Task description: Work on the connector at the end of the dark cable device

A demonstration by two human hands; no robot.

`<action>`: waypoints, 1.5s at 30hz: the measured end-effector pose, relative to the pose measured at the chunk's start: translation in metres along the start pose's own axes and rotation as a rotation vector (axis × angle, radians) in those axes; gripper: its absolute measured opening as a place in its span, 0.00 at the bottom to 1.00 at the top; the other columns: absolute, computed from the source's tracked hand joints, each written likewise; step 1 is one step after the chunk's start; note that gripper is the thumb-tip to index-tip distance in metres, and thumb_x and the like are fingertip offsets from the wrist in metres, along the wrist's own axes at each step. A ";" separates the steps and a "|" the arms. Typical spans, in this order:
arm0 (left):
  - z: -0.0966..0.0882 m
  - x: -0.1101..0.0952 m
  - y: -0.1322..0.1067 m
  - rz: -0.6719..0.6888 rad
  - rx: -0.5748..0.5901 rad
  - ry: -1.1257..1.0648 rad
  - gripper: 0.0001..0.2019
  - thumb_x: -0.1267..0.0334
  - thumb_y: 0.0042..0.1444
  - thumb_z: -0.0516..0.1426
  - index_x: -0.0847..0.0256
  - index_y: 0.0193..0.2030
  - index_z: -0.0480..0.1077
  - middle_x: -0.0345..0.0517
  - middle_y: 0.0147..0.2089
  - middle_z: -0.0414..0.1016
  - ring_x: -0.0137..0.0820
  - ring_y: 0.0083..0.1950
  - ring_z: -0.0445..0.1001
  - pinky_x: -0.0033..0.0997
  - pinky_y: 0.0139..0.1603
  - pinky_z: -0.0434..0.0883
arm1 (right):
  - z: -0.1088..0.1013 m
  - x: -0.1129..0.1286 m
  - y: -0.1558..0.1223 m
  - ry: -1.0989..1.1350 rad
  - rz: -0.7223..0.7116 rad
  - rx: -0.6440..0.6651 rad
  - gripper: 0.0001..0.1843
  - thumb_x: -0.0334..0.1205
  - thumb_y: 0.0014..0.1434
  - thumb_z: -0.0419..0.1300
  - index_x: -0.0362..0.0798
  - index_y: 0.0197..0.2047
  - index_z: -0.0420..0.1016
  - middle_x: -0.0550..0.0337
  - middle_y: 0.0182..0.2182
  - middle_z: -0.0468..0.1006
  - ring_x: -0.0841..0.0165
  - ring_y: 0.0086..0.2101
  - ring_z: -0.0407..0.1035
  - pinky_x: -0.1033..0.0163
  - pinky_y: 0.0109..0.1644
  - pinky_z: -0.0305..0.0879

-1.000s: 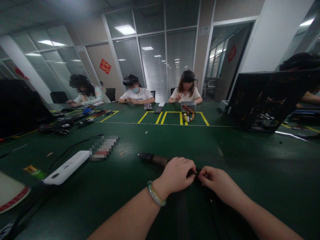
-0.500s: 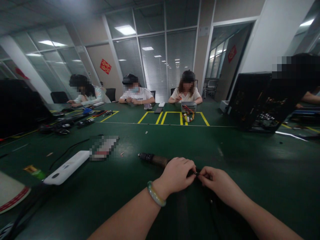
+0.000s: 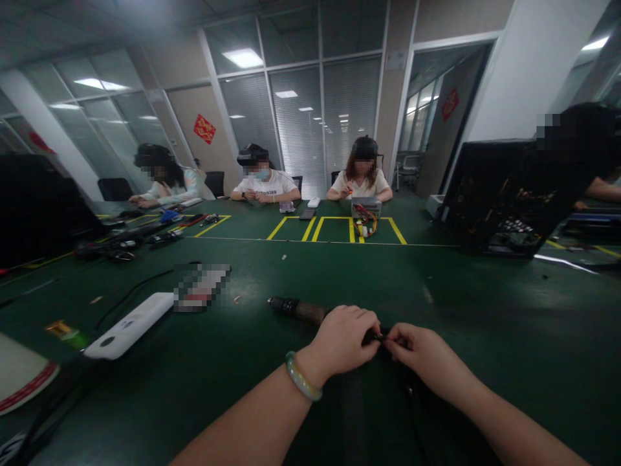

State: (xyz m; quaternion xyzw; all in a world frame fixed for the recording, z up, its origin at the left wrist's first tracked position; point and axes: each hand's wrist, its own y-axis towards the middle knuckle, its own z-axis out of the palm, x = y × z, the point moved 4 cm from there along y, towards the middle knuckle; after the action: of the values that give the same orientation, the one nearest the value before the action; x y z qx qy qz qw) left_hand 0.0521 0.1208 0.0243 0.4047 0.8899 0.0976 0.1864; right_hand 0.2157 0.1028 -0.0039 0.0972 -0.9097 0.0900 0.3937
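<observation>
A dark electric screwdriver (image 3: pixel 305 312) lies on the green table, its narrow black nose and metal tip pointing left. My left hand (image 3: pixel 342 336), with a jade-like bangle on the wrist, is closed around the tool's rear part and hides much of it. Against the left fingertips, my right hand (image 3: pixel 412 346) pinches a small dark plug (image 3: pixel 381 337) at the tool's back end. Whether the plug sits inside the tool cannot be made out. A black cord (image 3: pixel 411 391) runs below the right hand towards the near edge, faint against the table.
At left lie a white power strip (image 3: pixel 130 325), a pixelated flat object (image 3: pixel 202 288), a green-and-gold bottle (image 3: pixel 68 335) and a paper cup (image 3: pixel 22 372). A black computer case (image 3: pixel 495 200) stands far right. Several people sit across the table; one works at a power supply (image 3: pixel 367 207).
</observation>
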 end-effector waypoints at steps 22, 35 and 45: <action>-0.003 -0.002 0.001 0.000 -0.002 -0.015 0.05 0.63 0.58 0.58 0.58 0.40 0.68 0.43 0.41 0.74 0.37 0.46 0.71 0.38 0.49 0.65 | 0.000 0.000 0.000 0.001 0.004 -0.003 0.09 0.43 0.61 0.56 0.49 0.34 0.75 0.64 0.27 0.78 0.69 0.27 0.71 0.68 0.28 0.57; -0.004 -0.002 0.000 -0.003 -0.009 -0.018 0.07 0.63 0.56 0.60 0.58 0.40 0.67 0.41 0.41 0.73 0.36 0.47 0.71 0.37 0.49 0.65 | 0.000 0.000 -0.001 -0.005 0.016 0.007 0.09 0.43 0.61 0.55 0.50 0.35 0.75 0.64 0.27 0.79 0.69 0.27 0.71 0.68 0.28 0.58; -0.002 -0.001 0.000 -0.002 -0.009 -0.009 0.06 0.65 0.57 0.60 0.58 0.41 0.67 0.39 0.42 0.74 0.34 0.47 0.71 0.36 0.50 0.64 | 0.002 -0.004 -0.001 -0.014 0.015 0.012 0.10 0.44 0.62 0.55 0.50 0.35 0.75 0.64 0.28 0.79 0.69 0.28 0.71 0.68 0.29 0.59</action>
State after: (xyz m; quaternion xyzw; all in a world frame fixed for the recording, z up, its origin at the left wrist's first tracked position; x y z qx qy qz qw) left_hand 0.0518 0.1205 0.0265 0.4034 0.8890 0.0997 0.1923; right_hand 0.2172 0.1022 -0.0083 0.0933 -0.9126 0.0976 0.3860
